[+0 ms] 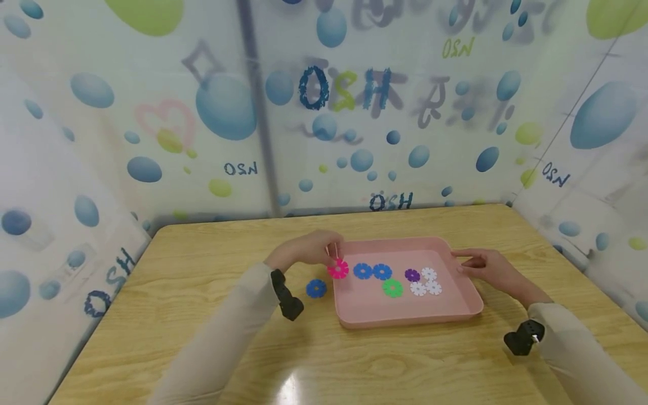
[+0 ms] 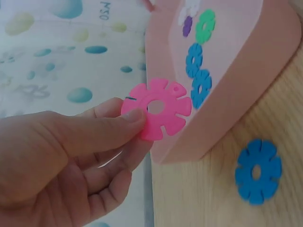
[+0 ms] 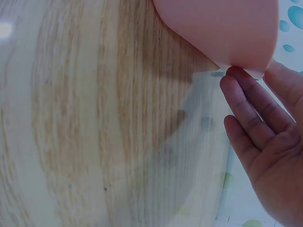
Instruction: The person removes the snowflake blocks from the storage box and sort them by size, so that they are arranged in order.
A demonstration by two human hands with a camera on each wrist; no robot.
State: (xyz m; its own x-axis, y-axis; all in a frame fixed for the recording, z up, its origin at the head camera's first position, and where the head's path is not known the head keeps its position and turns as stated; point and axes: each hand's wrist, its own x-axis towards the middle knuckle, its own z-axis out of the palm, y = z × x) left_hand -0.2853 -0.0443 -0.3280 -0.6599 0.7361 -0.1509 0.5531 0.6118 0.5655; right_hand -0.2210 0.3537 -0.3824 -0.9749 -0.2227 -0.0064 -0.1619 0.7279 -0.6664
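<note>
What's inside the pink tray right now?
The pink plastic tray holds two blue flower-shaped discs, a green one, a purple one and three white ones. Nothing visibly hides more.

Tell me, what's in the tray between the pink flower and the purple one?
Two blue flowers lie side by side between the pink flower, pinched by the left hand, and the purple flower; the head view shows it.

Tray (image 1: 458, 306) sits on table (image 1: 202, 337) — several discs (image 1: 392, 288) lie in it. One disc (image 1: 316, 288) lies on the table, left of the tray.
</note>
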